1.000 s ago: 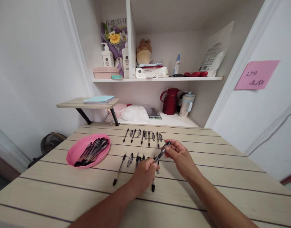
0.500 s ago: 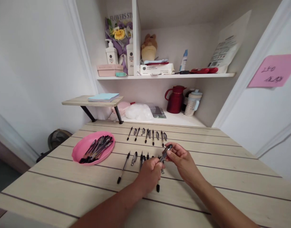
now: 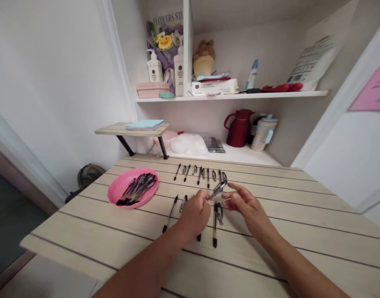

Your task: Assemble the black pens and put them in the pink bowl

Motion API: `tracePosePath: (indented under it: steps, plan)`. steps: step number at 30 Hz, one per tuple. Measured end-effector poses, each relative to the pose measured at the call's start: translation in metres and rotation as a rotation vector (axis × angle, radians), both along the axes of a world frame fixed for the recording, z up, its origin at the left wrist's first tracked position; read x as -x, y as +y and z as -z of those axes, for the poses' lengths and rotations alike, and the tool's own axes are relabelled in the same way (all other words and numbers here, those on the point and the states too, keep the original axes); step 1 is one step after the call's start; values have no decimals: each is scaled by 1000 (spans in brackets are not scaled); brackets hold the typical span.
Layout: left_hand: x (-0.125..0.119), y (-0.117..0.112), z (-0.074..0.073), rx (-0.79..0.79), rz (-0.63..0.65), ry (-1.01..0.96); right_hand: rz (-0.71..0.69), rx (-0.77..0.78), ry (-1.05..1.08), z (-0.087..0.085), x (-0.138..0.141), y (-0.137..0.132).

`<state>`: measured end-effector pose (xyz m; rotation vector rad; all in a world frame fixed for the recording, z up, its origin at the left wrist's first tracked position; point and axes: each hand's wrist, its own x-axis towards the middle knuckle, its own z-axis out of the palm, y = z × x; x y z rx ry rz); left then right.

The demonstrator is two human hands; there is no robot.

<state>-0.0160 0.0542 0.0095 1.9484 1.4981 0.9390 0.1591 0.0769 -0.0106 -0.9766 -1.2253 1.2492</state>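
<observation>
Right hand (image 3: 245, 205) is now loosening from the pen (image 3: 219, 188), spreading open; left hand (image 3: 195, 211) is pinching it, capped end projecting beyond the grip.

Left hand (image 3: 194, 213) curled tight, right hand (image 3: 247, 207) (loosely splayed) just beside.

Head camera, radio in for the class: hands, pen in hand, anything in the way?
Left hand gripping capped pen, tilted above table. Right hand loosely open by its upper end, contact unclear. Left hand partly blocks view of another pen below.
</observation>
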Motion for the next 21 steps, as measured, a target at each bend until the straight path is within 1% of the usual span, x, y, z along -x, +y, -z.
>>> tracePosePath:
  steps: [1,3,5,7,8,9,10,11,13,14,16,18,19,21]
  plan:
    - [10,3,-6,-55,-69,85,10,10,-32,2,-3,1]
    - [36,10,-20,-143,-249,270,30,30,-88,6,-8,4]
    - [70,16,-33,-172,-492,423,48,39,-119,10,-11,7]
    - [106,20,-40,-107,-720,508,65,41,-122,13,-13,9]
    - [122,21,-42,-31,-818,531,69,45,-123,13,-13,10]
    - [136,22,-41,45,-889,548,72,52,-124,14,-13,10]
    - [148,23,-40,93,-929,560,75,61,-128,14,-12,11]
    - [156,23,-38,125,-952,566,76,69,-134,14,-12,11]
    - [162,24,-34,140,-960,578,79,77,-158,15,-11,12]
    - [160,25,-33,115,-956,585,86,75,-182,15,-11,12]
    - [147,26,-33,-9,-922,597,113,60,-260,17,-10,13]
    - [125,26,-33,-188,-817,571,128,20,-362,19,-8,13]
    - [111,25,-33,-259,-726,537,123,-9,-421,20,-7,13]
    - [78,21,-28,-289,-493,439,100,-71,-563,22,-6,13]
